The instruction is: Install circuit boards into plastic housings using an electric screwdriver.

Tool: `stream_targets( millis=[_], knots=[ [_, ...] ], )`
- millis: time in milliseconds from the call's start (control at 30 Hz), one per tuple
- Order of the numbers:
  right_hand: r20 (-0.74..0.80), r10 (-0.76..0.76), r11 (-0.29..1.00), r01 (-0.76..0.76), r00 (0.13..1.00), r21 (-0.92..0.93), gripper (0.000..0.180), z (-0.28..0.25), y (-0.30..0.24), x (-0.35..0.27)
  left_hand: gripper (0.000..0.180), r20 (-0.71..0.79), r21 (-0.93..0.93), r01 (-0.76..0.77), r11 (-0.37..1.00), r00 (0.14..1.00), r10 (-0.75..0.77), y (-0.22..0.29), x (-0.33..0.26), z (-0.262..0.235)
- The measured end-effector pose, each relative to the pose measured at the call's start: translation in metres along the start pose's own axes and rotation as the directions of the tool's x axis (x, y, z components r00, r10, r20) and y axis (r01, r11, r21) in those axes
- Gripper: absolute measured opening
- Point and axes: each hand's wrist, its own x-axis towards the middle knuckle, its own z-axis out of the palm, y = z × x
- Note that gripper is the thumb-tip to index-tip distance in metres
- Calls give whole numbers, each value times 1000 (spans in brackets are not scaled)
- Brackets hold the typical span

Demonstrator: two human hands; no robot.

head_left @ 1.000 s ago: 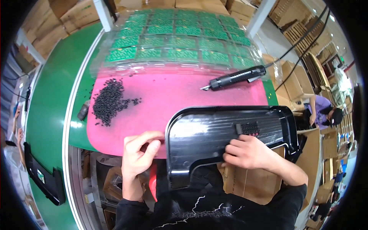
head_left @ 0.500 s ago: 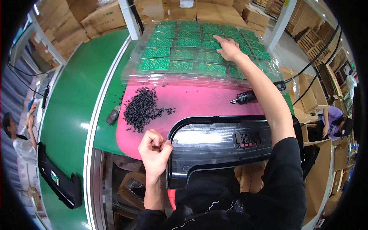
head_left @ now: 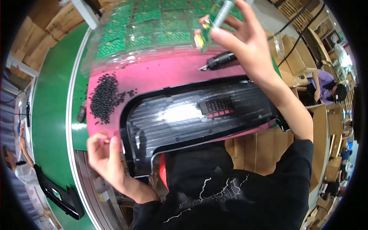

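Observation:
My right hand (head_left: 251,48) is raised at the upper right and grips a green circuit board (head_left: 205,36) tilted on edge, with light-coloured parts on it. A curved black plastic housing (head_left: 168,113) lies hollow side up on a pink mat (head_left: 165,63); a slotted window shows in its floor. Beside the housing's left end, my left hand (head_left: 105,157) is closed with curled fingers; whatever they hold is too small to tell. A heap of small black screws (head_left: 103,97) lies just beyond it. Near the right wrist rests a black electric screwdriver (head_left: 222,60).
Clear plastic trays (head_left: 86,69) filled with green boards stand at the far side. On the green conveyor (head_left: 53,126) to the left lies another black housing (head_left: 73,199) with a board. A dark lump (head_left: 81,113) sits beside the screws. Co-workers sit at both sides.
My right hand has come back from the trays and now holds a circuit board. My left hand stays closed beside the housing's left end. The whole view has shifted and turned.

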Motion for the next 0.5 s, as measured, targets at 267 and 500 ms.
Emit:
stream_targets(
  millis=[267, 500],
  knots=[
    [-180, 658, 733, -569, 731, 372, 103, 63, -120, -48, 77, 487, 83, -170, 982, 866, 108, 55, -33, 90],
    [-294, 761, 643, -732, 578, 226, 80, 45, -143, -71, 60, 510, -95, 46, 994, 860, 9, 27, -27, 134]
  ],
)
